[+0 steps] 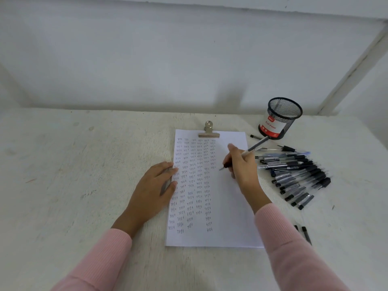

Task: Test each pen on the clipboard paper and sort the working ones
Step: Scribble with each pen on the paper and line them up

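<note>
Rough white table [84, 164] meets pale wall [147, 59]; left hand [152, 187], fingers [165, 172] straight, presses paper [226, 206], right hand [241, 166] pinches pen [255, 146].

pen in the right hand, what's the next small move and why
Probably bring the tip down and write another test word. The right hand grips the pen with its tip near the paper, just beside the end of the short rightmost column, while the left hand rests flat on the paper's left edge, steadying it.
</note>
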